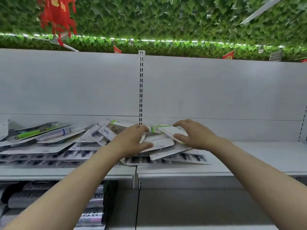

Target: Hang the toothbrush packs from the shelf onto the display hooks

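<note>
A: Quick pass. Where are the packs sitting?

B: The toothbrush packs (69,143) are lying in a loose heap on the white shelf (249,156), overlapping, mostly flat, some tilted. The heap is spreading from the far left edge to just past the slotted upright (141,90) in the middle. The right part of the shelf is holding nothing I can point to.

A: Hands?

B: Both are reaching into the right end of the heap. The left hand (132,140) is resting on the packs, fingers curling, thumb lying flat on a white card-backed pack (162,143). Can't tell if it's actually gripping it.

A: Right one?

B: The right hand (194,136) is curling around the top pack (169,131), the one with a green strip, fingers over its far edge, thumb under the near edge. Looks like it's pinching it.

A: Anything hanging?

B: Not in this view; the grey back panel (216,90) is showing plain.

A: Below?

B: A lower shelf (93,208) is holding dark and silvery packaged goods, labels blurred. Green leaf decoration (166,19) and a red ornament (56,15) are hanging overhead.
</note>
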